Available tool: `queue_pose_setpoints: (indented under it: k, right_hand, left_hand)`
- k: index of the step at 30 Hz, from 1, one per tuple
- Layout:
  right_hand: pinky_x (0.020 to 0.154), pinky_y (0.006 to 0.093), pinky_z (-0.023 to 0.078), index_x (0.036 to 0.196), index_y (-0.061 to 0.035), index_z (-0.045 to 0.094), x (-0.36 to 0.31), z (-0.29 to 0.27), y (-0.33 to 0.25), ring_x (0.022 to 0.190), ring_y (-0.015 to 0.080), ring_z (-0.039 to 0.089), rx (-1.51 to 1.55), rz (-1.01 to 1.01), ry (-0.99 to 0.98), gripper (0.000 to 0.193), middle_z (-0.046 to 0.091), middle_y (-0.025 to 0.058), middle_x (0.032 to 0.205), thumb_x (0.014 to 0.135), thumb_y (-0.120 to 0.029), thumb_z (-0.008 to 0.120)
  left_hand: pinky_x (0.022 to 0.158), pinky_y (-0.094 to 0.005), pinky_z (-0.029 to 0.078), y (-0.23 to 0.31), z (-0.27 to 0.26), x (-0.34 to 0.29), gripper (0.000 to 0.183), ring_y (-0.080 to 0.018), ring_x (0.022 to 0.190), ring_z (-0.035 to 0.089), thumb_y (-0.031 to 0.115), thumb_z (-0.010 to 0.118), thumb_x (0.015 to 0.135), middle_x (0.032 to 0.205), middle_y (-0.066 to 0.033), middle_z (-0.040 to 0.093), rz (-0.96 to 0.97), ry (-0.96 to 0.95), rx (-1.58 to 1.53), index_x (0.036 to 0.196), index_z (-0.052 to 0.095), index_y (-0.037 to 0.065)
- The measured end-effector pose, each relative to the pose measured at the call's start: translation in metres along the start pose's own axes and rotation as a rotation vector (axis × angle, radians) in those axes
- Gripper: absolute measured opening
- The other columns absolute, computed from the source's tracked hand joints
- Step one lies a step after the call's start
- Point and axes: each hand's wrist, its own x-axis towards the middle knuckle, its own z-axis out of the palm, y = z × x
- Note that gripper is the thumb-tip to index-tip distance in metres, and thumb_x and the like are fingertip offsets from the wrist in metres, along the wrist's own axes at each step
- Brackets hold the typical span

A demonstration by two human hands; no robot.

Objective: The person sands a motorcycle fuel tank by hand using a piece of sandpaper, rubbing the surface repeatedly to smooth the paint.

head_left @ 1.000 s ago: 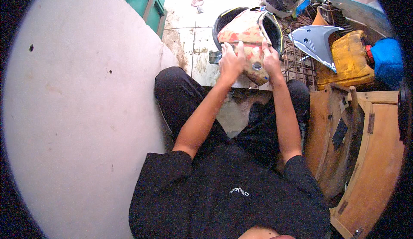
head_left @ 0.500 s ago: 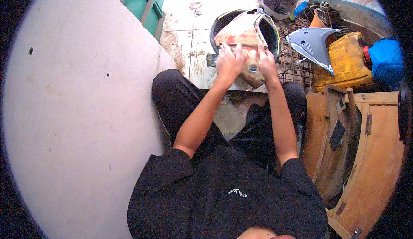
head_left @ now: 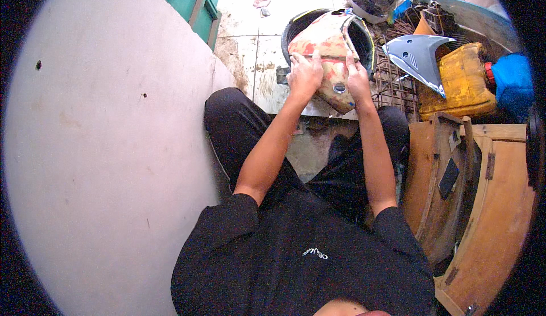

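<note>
A curved, cream-coloured body panel (head_left: 331, 44) with worn red patches and a round hole near its near end sits in front of me on a black, round, tyre-like ring (head_left: 360, 37). Across the panel's middle runs a thin dark strip (head_left: 335, 58). My left hand (head_left: 305, 78) has its fingers bent onto the strip's left end. At the right end, my right hand (head_left: 358, 80) grips with its fingertips the same way. Both palms rest low against the panel, and the thumbs are partly hidden. Pale dust coats the fingers.
A white wall (head_left: 114, 145) stands close on my left, beside a green metal frame (head_left: 190, 6). To the right lie rusty wire mesh (head_left: 395, 88), a grey plastic fairing (head_left: 418, 57), a yellow jerrycan (head_left: 463, 83), a blue container (head_left: 515, 80) and wooden cabinet parts (head_left: 492, 196). Behind the panel is a bowl (head_left: 369, 6).
The whole view has shifted slightly, so the panel and hands appear a little higher and further right. Both hands keep their hold, with only a slight shift of the fingers.
</note>
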Motion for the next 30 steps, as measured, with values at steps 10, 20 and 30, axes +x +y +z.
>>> queue_pose_setpoints:
  k: [10,20,30]
  right_hand:
    - [0.056,0.0250,0.038,0.087,-0.0037,0.061,-0.001,-0.002,-0.007,0.062,0.0074,0.045,-0.062,-0.048,0.043,0.041,0.052,-0.0035,0.071,0.101,-0.039,0.046]
    - [0.060,0.0242,0.038,0.098,-0.0021,0.065,0.008,-0.012,0.010,0.064,0.0061,0.042,0.001,-0.034,-0.009,0.045,0.051,-0.0057,0.074,0.100,-0.043,0.047]
    - [0.057,0.0225,0.038,0.098,-0.0014,0.064,0.000,-0.008,-0.003,0.063,0.0050,0.044,-0.001,-0.045,-0.013,0.042,0.053,-0.0054,0.073,0.101,-0.039,0.045]
  left_hand:
    - [0.107,-0.0518,0.029,0.010,0.003,-0.005,0.088,-0.0437,0.131,0.037,0.054,0.041,0.092,0.140,-0.0366,0.036,0.088,0.027,0.099,0.137,0.024,-0.019]
    - [0.103,-0.0520,0.032,0.002,0.005,-0.006,0.078,-0.0426,0.123,0.044,0.050,0.041,0.093,0.134,-0.0314,0.044,0.041,0.092,-0.002,0.138,0.032,-0.013]
    - [0.104,-0.0565,0.029,-0.005,0.005,-0.006,0.074,-0.0405,0.129,0.035,0.054,0.035,0.094,0.138,-0.0280,0.037,0.059,0.076,0.205,0.129,0.046,-0.011]
